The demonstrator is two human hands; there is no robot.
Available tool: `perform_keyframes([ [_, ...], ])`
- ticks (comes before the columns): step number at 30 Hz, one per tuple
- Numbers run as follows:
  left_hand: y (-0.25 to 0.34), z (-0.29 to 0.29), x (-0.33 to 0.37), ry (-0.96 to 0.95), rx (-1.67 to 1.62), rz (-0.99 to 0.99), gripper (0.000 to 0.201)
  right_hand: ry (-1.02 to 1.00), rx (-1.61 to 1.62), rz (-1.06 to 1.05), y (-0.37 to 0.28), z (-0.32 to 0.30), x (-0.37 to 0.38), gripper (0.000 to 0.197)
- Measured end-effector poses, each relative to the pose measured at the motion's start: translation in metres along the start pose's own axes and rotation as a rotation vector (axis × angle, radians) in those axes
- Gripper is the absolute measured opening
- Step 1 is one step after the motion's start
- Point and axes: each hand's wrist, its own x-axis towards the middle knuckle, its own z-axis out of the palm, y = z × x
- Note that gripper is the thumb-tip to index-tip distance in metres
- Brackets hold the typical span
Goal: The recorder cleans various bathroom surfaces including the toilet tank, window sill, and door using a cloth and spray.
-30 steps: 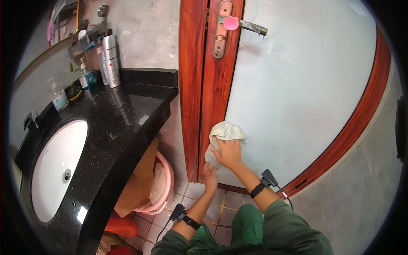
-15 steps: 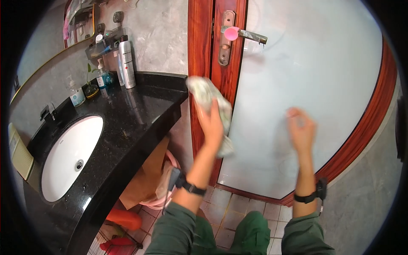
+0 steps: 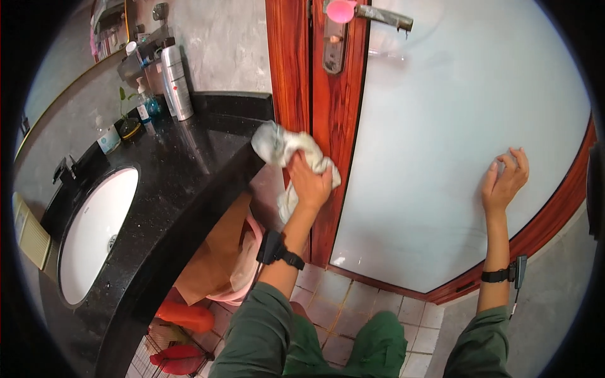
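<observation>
My left hand (image 3: 309,184) is closed round a crumpled whitish cloth (image 3: 303,143). One bunched end of the cloth, greyish blue, reaches the corner of the black countertop (image 3: 214,164), and another end hangs beside my wrist. Behind the cloth stands the reddish wooden door frame (image 3: 291,75). On the right, my right hand (image 3: 506,179) is raised in front of the door's frosted glass pane (image 3: 428,176). Its fingers are loosely bent and apart, holding nothing; whether they touch the glass I cannot tell.
A white oval basin (image 3: 94,233) is set in the counter. Pump bottles (image 3: 108,135) and a silver spray can (image 3: 176,82) line its back edge. Below are a pink bin (image 3: 252,252) and an orange-red object (image 3: 186,316). A metal door handle (image 3: 384,17) juts out above.
The cloth in my left hand has shifted slightly left, toward the counter corner. My right hand has moved right across the pane, and its fingers have spread. The view has shifted a little.
</observation>
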Motion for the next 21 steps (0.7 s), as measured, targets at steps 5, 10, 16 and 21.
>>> perform_keyframes([
  [5, -0.072, 0.012, -0.143, -0.123, 0.232, -0.158, 0.08, 0.008, 0.005, 0.004, -0.004, 0.007, 0.0, 0.017],
  [10, -0.055, 0.007, -0.116, -0.251, 0.263, -0.124, 0.072, 0.006, -0.01, -0.006, -0.002, 0.009, -0.006, 0.016],
  [16, -0.006, 0.005, 0.009, 0.198, 0.189, 0.17, 0.082, 0.001, -0.018, -0.069, 0.009, 0.011, -0.009, 0.013],
  [21, -0.07, 0.041, -0.114, 0.191, -0.055, -0.458, 0.096, -0.022, -0.073, -0.169, 0.036, 0.019, -0.024, 0.013],
])
